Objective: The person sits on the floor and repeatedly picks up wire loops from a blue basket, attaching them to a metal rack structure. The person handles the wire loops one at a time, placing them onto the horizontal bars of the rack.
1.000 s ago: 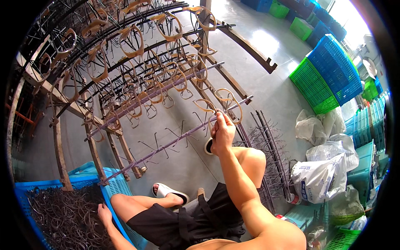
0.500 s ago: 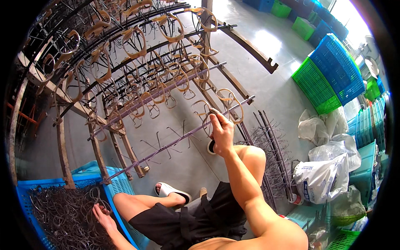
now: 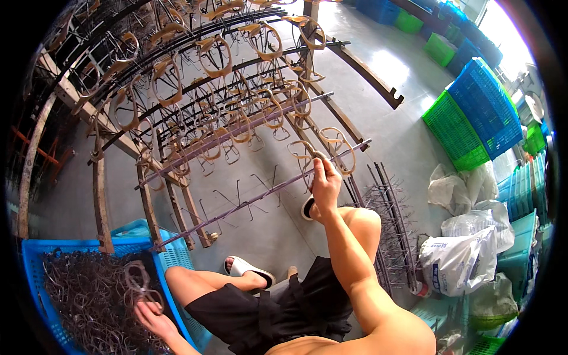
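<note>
My left hand (image 3: 155, 320) is over the blue basket (image 3: 36, 296) at lower left, its fingers closed on a greyish double-loop piece (image 3: 138, 277). Many similar dark loops (image 3: 83, 302) lie tangled in that basket. Farther right, my right hand (image 3: 326, 180) pinches a tan looped piece (image 3: 300, 149) beside the right end of a purple hooked bar (image 3: 260, 195). Another tan looped piece (image 3: 345, 142) hangs at the end of this bar, close to my fingers. Bare wire hooks stick out along the bar's middle. Its left end reaches the basket's rim.
A rusty metal rack (image 3: 106, 127) fills the upper left, with rows of tan loops (image 3: 214, 56) on dark bars. Spare hooked bars (image 3: 393, 219) lean right of my knee. White bags (image 3: 464, 254) and stacked green and blue crates (image 3: 467, 118) stand at the right.
My left hand has brought up a double-loop piece above the pile in the basket. My right hand keeps its pinch near the bar's end. The whole view has shifted slightly.
</note>
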The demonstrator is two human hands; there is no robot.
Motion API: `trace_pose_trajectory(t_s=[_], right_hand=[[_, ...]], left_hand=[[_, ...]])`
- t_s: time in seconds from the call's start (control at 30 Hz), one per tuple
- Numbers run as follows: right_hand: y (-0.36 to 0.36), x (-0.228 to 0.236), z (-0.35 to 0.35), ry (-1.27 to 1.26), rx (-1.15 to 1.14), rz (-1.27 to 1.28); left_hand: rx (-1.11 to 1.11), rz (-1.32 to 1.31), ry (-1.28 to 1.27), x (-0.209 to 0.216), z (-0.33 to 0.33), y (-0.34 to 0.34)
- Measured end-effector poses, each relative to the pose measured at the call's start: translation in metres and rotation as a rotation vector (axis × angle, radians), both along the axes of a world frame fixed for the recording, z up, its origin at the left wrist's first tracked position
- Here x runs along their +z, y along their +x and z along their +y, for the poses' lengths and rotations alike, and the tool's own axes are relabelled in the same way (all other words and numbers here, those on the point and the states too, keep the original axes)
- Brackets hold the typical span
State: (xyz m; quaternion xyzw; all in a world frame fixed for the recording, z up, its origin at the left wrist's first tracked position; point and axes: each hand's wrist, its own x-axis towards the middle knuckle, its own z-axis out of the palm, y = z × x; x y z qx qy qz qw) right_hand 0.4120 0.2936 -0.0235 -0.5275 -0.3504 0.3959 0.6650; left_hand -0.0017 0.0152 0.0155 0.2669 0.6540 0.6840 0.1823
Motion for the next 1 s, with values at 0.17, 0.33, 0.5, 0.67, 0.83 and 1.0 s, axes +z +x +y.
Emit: trace_pose_trajectory(t_s=[0.17, 0.33, 0.5, 0.67, 0.83, 1.0], right_hand=[[0.004, 0.016, 0.004, -0.056, 0.091, 0.123], [-0.014, 0.035, -0.035, 0.044, -0.312, -1.262], [-0.049, 0.080, -0.113, 0.464, 0.982, -0.707], [-0.040, 0.063, -0.115, 0.329, 1.269, -0.347], [-0.015, 0.061, -0.082, -0.071, 0.756, 0.332], [-0.022, 0.066, -0.081, -0.247, 1.487, -0.064]], left_hand=[[-0.537, -0.162, -0.026, 0.011, -0.005, 0.051], [-0.941, -0.200, -0.045, 0.033, 0.035, 0.104], [-1.168, -0.442, -0.207, 0.042, 0.079, 0.136], [-1.052, -0.175, -0.076, 0.022, 0.085, 0.144], [-0.957, -0.356, -0.196, 0.011, 0.072, 0.153], [-1.122, -0.387, -0.386, 0.014, 0.078, 0.158]])
